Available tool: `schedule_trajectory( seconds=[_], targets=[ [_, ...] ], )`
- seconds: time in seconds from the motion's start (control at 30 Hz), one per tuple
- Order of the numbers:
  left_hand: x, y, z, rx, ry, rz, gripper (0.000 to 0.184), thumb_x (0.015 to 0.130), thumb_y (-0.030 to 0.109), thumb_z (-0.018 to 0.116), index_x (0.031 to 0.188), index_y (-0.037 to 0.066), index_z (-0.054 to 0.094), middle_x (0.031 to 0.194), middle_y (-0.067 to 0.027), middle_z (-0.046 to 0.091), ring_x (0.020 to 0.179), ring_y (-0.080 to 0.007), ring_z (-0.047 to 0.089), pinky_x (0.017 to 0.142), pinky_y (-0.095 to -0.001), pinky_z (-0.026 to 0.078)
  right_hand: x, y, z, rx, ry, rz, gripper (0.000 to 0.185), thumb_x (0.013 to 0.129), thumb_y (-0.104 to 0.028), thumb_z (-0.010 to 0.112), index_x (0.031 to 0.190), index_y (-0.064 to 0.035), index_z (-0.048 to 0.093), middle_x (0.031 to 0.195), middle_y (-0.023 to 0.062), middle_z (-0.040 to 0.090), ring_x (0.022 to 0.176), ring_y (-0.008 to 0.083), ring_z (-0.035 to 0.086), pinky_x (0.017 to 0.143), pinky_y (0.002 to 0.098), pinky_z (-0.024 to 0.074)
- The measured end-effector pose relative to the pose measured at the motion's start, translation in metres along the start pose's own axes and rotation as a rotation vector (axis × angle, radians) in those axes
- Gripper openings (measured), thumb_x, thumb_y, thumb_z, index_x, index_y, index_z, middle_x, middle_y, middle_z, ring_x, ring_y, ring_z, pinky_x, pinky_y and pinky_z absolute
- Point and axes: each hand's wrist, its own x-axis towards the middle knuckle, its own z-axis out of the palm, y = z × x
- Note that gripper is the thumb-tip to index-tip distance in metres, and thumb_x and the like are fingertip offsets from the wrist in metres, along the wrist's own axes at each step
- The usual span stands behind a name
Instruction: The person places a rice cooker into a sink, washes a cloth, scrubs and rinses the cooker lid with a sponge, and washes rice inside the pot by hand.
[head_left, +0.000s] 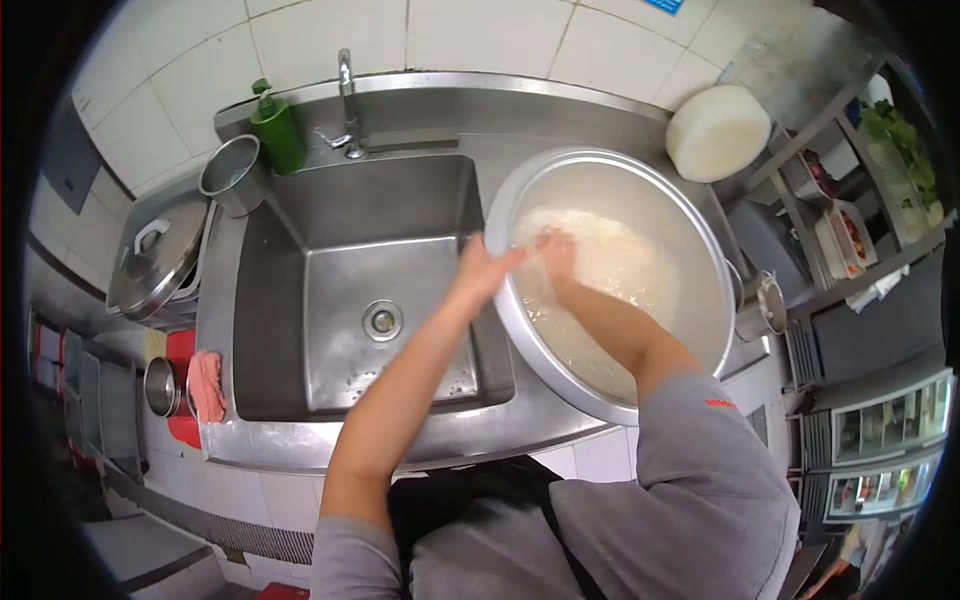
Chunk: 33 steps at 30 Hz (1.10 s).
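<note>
A large round metal basin (pixel 724 300) stands at the right end of the steel counter, holding cloudy whitish water with pale grains (pixel 615 250) beneath it. My left hand (pixel 484 268) is at the basin's left rim, thumb stretched toward the inside and fingers apart. Inside the basin, my right hand (pixel 556 256) dips into the cloudy water at the left side; its fingers are blurred and partly under the surface, so what they hold, if anything, is hidden.
Left of the basin is a steel sink (pixel 390 270) with a faucet (pixel 348 110). A green pump bottle (pixel 278 132), a metal pot (pixel 233 175), a lidded container (pixel 160 255) and a pink cloth (pixel 207 386) line its left side. A round white block (pixel 718 133) is behind the basin.
</note>
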Motion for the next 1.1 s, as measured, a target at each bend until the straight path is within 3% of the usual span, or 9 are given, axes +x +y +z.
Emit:
schedule_trajectory(
  seconds=[0.07,0.17,0.3,0.37,0.67,0.77,0.87,0.97,1.1],
  targets=[
    [0.043,0.006,0.005,-0.092,0.069,0.024,0.058,0.060,0.010,0.066,0.109,-0.011,0.041,0.098,-0.0225,0.054,0.088,-0.0276,0.056,0.071,-0.0336,0.047,-0.055,-0.011,-0.003,0.281,0.235,-0.098,0.034,0.077,-0.017,0.045,0.106,-0.0002,0.051,0.114,0.0188,0.049,0.109,0.0348,0.044,0.096,0.0470,0.0255],
    [0.059,0.009,0.005,-0.161,0.005,-0.020,0.056,0.058,0.004,0.061,0.108,-0.012,0.042,0.098,-0.0227,0.053,0.087,-0.0272,0.056,0.069,-0.0335,0.047,-0.089,-0.001,-0.007,0.223,0.028,-0.368,0.035,0.079,-0.017,0.042,0.108,-0.0006,0.049,0.113,0.0183,0.050,0.111,0.0367,0.041,0.097,0.0521,0.0207],
    [0.028,0.002,0.009,-0.109,0.048,0.011,0.039,0.059,0.004,0.059,0.095,-0.010,0.049,0.087,-0.0184,0.058,0.077,-0.0239,0.058,0.065,-0.0326,0.046,-0.085,0.011,-0.013,0.391,0.305,-0.175,0.042,0.081,-0.018,0.038,0.122,-0.0066,0.037,0.114,0.0175,0.049,0.112,0.0345,0.041,0.096,0.0528,0.0221],
    [-0.014,0.003,0.017,-0.142,0.086,0.043,0.034,0.062,0.005,0.060,0.091,-0.008,0.049,0.082,-0.0169,0.059,0.075,-0.0219,0.058,0.064,-0.0323,0.046,-0.047,0.012,-0.049,0.266,-0.199,0.190,0.046,0.083,-0.022,0.037,0.128,-0.0155,0.031,0.118,0.0151,0.048,0.114,0.0320,0.040,0.095,0.0554,0.0215],
    [-0.100,-0.031,0.047,-0.190,0.214,0.172,0.041,0.067,0.010,0.066,0.099,-0.004,0.044,0.086,-0.0144,0.058,0.077,-0.0191,0.057,0.068,-0.0309,0.046,0.018,0.042,-0.015,0.358,-0.202,0.503,0.055,0.084,-0.035,0.039,0.129,-0.0054,0.031,0.129,0.0144,0.037,0.117,0.0344,0.035,0.097,0.0475,0.0262],
    [-0.109,-0.040,0.031,-0.147,-0.051,0.067,0.046,0.072,0.016,0.066,0.106,-0.002,0.039,0.085,-0.0109,0.057,0.063,-0.0142,0.057,0.048,-0.0245,0.046,0.059,0.067,0.095,-0.010,-0.117,0.220,0.053,0.082,-0.037,0.043,0.125,-0.0067,0.038,0.129,0.0128,0.037,0.118,0.0332,0.034,0.099,0.0412,0.0264],
    [-0.078,-0.022,0.011,-0.269,-0.070,0.028,0.057,0.071,0.026,0.069,0.110,-0.001,0.036,0.086,-0.0127,0.057,0.064,-0.0156,0.059,0.047,-0.0250,0.047,0.016,0.056,0.034,-0.147,-0.002,0.073,0.043,0.081,-0.026,0.044,0.117,-0.0039,0.045,0.124,0.0150,0.042,0.114,0.0322,0.039,0.098,0.0419,0.0264],
    [-0.005,-0.002,0.003,0.247,0.196,0.209,0.071,0.064,0.025,0.070,0.116,-0.007,0.034,0.103,-0.0229,0.054,0.095,-0.0302,0.054,0.082,-0.0334,0.043,-0.012,0.035,0.012,0.148,-0.288,-0.081,0.037,0.079,-0.016,0.044,0.113,-0.0028,0.049,0.125,0.0165,0.040,0.113,0.0343,0.037,0.098,0.0438,0.0252],
    [0.049,0.021,-0.001,0.200,-0.098,-0.042,0.050,0.059,0.010,0.062,0.103,-0.008,0.047,0.100,-0.0242,0.055,0.090,-0.0331,0.056,0.077,-0.0356,0.045,-0.103,-0.002,-0.027,0.236,-0.138,-0.054,0.053,0.075,-0.020,0.047,0.126,-0.0091,0.037,0.131,0.0147,0.032,0.121,0.0365,0.027,0.100,0.0506,0.0163]
  ],
)
